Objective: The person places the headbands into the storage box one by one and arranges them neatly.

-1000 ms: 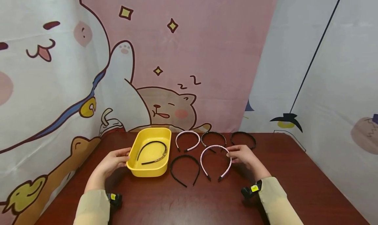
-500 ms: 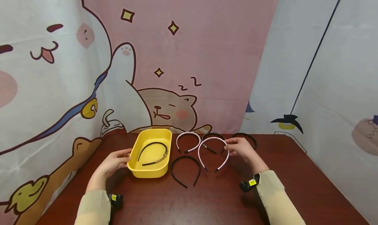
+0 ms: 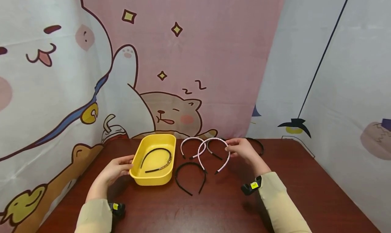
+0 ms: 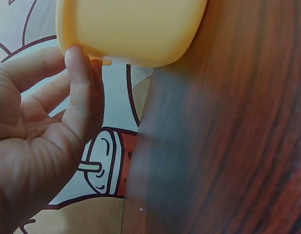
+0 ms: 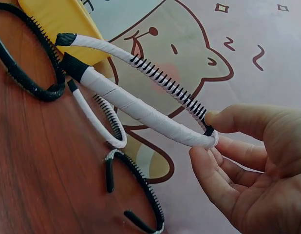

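Note:
My right hand (image 3: 243,152) pinches a pale pink-white headband (image 3: 213,139) by its curved side. The band hangs above the table, its black-tipped ends pointing down. In the right wrist view, thumb and fingers press the toothed band (image 5: 136,107) between them. At the left, my left hand (image 3: 112,172) holds the side of a yellow plastic tray (image 3: 152,180) near its rim; the left wrist view shows thumb and fingers against the tray wall (image 4: 131,34). Inside the tray lies a black headband (image 3: 170,158) with a gold-coloured decorated end.
On the brown table (image 3: 195,212), a black headband (image 3: 190,163) lies right of the tray. Behind it are another pale headband (image 3: 193,138) and a dark one (image 3: 217,155), partly hidden by the held band. One more black headband (image 3: 262,148) lies behind my right hand. Printed cloth hangs behind the table.
My right hand has lifted the pale headband and carried it left, toward the tray. The left hand and the tray keep their place.

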Motion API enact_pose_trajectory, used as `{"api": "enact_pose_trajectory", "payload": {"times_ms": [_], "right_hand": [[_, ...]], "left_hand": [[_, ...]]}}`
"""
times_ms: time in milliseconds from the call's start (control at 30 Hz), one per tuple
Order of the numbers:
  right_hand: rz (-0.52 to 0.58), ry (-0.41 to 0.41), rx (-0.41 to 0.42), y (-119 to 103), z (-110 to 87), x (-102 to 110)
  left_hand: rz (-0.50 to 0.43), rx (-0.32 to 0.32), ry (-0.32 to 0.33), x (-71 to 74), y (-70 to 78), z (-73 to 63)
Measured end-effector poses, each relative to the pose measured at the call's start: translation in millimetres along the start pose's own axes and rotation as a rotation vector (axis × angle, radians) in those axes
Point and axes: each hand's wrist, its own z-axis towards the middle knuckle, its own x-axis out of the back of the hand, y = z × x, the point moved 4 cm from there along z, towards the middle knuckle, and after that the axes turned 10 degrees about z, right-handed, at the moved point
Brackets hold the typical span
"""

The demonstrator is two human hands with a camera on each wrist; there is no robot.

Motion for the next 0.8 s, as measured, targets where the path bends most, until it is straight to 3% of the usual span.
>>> {"api": "enact_pose_trajectory", "payload": {"times_ms": [433, 800], "right_hand": [[0.045, -0.017, 0.037, -16.1, 4.1, -36.4], [0.086, -0.027, 0.075, -31.5, 14.6, -57.6]], "left_hand": [[-0.004, -0.008, -0.015, 0.7, -3.4, -6.8], [0.004, -0.010, -0.003, 0.5, 0.6, -2.9]]}}
